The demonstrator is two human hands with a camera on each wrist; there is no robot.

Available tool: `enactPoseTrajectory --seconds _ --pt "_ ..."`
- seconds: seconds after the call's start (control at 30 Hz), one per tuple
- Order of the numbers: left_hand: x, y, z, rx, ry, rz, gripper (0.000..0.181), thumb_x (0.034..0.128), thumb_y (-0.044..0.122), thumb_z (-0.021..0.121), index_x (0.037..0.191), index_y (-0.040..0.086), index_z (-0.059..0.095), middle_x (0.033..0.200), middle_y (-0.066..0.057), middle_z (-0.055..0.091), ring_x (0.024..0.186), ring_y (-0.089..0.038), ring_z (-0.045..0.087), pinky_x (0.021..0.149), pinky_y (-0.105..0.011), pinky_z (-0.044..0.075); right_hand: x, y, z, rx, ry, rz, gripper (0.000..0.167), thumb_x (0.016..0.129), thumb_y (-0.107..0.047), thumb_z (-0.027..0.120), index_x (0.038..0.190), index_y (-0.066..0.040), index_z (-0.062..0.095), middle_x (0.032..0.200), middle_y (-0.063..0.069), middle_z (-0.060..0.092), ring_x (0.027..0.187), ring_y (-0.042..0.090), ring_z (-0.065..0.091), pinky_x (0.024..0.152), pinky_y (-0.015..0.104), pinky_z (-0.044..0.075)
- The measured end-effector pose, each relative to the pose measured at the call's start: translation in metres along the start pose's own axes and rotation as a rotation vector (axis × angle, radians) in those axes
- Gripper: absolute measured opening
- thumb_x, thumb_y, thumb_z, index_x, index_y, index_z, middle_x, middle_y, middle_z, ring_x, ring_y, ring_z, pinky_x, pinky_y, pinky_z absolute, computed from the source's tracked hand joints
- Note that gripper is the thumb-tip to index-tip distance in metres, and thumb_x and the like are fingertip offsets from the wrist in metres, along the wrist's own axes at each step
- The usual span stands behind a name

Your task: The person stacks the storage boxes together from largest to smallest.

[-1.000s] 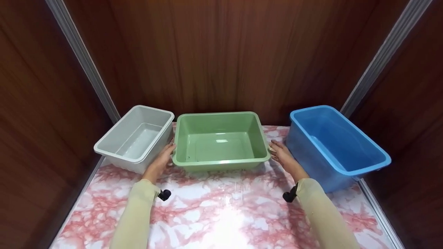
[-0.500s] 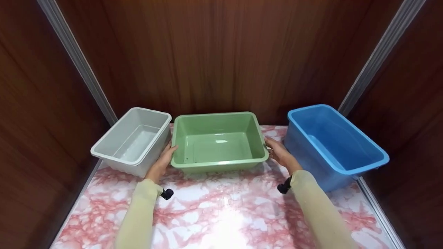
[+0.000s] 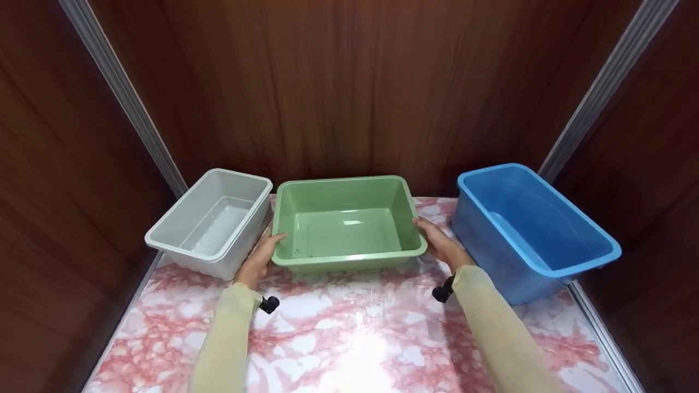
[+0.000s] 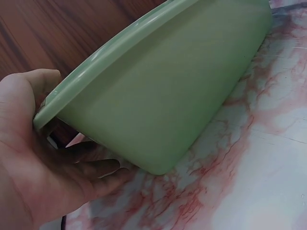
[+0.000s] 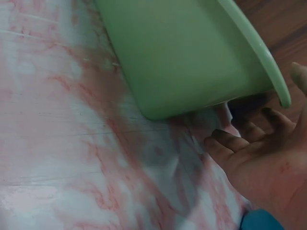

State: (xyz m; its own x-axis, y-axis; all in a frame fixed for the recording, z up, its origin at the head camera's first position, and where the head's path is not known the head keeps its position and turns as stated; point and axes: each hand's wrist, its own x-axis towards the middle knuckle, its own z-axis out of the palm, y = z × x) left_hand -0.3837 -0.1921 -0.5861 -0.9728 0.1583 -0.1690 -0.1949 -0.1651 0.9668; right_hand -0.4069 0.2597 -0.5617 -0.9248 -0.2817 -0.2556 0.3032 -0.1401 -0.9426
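A green plastic basin stands on the tabletop in the middle of the head view, with nothing in it but small dark specks. My left hand holds its left end, thumb over the rim and fingers beneath. At the right end, my right hand has its thumb over the rim and its fingers below. In the left wrist view, the fingers of the left hand spread under the rim. The right wrist view shows the right hand with loosely bent fingers beside the basin wall; contact there is hard to judge.
A light grey basin stands close on the left, just beside my left hand. To the right is a deeper blue tub. Brown wood-grain panels close in the back and sides. The tabletop has a red-and-white marbled cover.
Both hands have moved inward to the green basin's ends, and their thumbs now lie over its rim. The basins and tub keep their places; the view shifts slightly.
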Motion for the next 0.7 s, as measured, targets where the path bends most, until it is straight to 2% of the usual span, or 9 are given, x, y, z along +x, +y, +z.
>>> enactPoseTrajectory --seconds 0.1,0.23,0.4,0.5,0.7 --pt "0.01 -0.011 -0.012 -0.022 -0.039 -0.057 0.065 0.0951 0.033 0.056 0.147 0.006 0.028 0.13 -0.028 0.053 0.113 -0.04 0.058 0.088 -0.048 0.051 0.002 0.002 0.005 0.044 0.002 0.02 0.058 0.104 -0.021 0.036 0.155 -0.014 0.009 0.151 0.027 0.024 0.136 0.041 0.028 0.108 0.053 0.028" --pt "0.012 -0.016 -0.018 -0.055 -0.046 -0.125 0.057 0.0952 0.035 0.054 0.132 -0.007 0.041 0.119 -0.025 0.061 0.102 -0.032 0.064 0.083 -0.042 0.054 0.006 0.007 0.008 0.024 0.035 0.0 0.061 0.1 -0.014 0.04 0.155 -0.015 0.014 0.147 0.029 0.03 0.132 0.043 0.034 0.103 0.054 0.036" --pt "0.002 -0.01 -0.007 -0.079 0.006 -0.164 0.056 0.0959 0.03 0.05 0.136 -0.008 0.037 0.129 -0.029 0.053 0.111 -0.036 0.059 0.082 -0.039 0.054 0.004 0.013 0.007 -0.008 0.041 -0.018 0.059 0.096 -0.009 0.036 0.152 -0.008 0.017 0.141 0.033 0.032 0.128 0.045 0.037 0.1 0.055 0.039" --pt "-0.005 -0.002 0.004 -0.085 0.042 -0.192 0.059 0.0968 0.028 0.047 0.142 -0.006 0.03 0.139 -0.031 0.043 0.12 -0.04 0.052 0.082 -0.039 0.054 0.002 0.014 0.005 0.002 0.043 -0.013 0.057 0.094 -0.008 0.034 0.149 -0.005 0.02 0.139 0.034 0.033 0.127 0.045 0.037 0.1 0.055 0.039" --pt "-0.009 0.0 0.01 -0.127 0.038 -0.225 0.055 0.0998 0.027 0.045 0.144 -0.003 0.029 0.14 -0.031 0.042 0.123 -0.043 0.048 0.081 -0.041 0.055 -0.004 0.018 0.004 0.04 0.058 0.001 0.051 0.092 -0.007 0.033 0.142 -0.001 0.025 0.136 0.032 0.035 0.126 0.044 0.039 0.099 0.052 0.041"
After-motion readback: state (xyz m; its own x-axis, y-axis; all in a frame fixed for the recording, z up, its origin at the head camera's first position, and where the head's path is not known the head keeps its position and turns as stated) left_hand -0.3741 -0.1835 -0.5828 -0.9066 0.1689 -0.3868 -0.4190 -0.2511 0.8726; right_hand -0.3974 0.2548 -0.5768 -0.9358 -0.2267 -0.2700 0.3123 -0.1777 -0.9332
